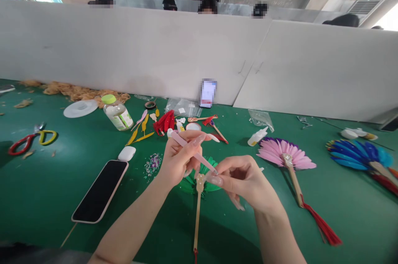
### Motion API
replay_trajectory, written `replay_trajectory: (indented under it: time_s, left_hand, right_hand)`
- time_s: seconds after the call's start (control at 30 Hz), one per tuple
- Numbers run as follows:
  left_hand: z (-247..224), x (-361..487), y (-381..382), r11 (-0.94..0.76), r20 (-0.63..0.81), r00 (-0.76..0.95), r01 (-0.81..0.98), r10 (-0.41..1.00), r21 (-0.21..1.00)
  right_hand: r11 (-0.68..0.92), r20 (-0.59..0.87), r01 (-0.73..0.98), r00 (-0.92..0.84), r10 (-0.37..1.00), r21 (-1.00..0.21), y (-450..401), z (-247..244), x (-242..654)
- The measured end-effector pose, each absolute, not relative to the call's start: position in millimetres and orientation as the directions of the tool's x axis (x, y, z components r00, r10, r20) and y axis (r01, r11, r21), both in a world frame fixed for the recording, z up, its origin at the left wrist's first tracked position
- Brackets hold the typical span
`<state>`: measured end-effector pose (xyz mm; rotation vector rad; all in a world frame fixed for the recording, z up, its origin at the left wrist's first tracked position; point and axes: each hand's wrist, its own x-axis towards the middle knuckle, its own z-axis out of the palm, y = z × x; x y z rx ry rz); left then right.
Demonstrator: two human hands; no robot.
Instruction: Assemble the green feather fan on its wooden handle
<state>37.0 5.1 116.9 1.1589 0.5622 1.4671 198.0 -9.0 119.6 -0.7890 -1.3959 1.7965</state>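
Observation:
My left hand (177,160) is closed around a slim pink pen-like stick (202,158), which slants down to the right. The thumb and forefinger of my right hand (241,174) pinch together at the stick's lower tip; anything tiny between them is too small to make out. Beneath both hands lies a green feather fan (212,163), partly hidden by my fingers. Its pale wooden handle (197,218) points toward me. Loose sequins or beads (153,164) are scattered on the table left of the fan.
To the right lie a pink feather fan (287,152), a blue one (357,154) and a small glue bottle (257,136). On the left are a phone (101,191), scissors (34,137) and a green-capped jar (118,114). Red feathers (164,123) and another phone (208,93) stand ahead, before a white partition (139,48).

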Motion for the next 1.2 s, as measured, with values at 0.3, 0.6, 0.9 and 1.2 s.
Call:
replay_trajectory:
  time_s: [0.3, 0.6, 0.9, 1.2]
  left_hand:
    - [115, 36, 5, -0.269, 0.339, 0.107, -0.412, 0.935, 0.871]
    - [112, 33, 4, -0.365, 0.418, 0.069, -0.372, 0.906, 0.853]
    - [120, 29, -4, -0.559, 0.561, -0.015, -0.111, 0.828, 0.822]
    - [120, 23, -7, -0.677, 0.679, 0.039, 0.142, 0.733, 0.722]
  right_hand:
    - [-0.171, -0.083, -0.123, -0.521, 0.85, -0.977, -10, 128, 196]
    - [-0.132, -0.07, -0.08, -0.532, 0.844, -0.988, -10, 126, 198]
    - [-0.13, -0.141, 0.059, -0.53, 0.836, -0.99, -13, 133, 207]
    - [-0.096, -0.127, 0.089, -0.48, 0.868, -0.991, -15, 134, 205]
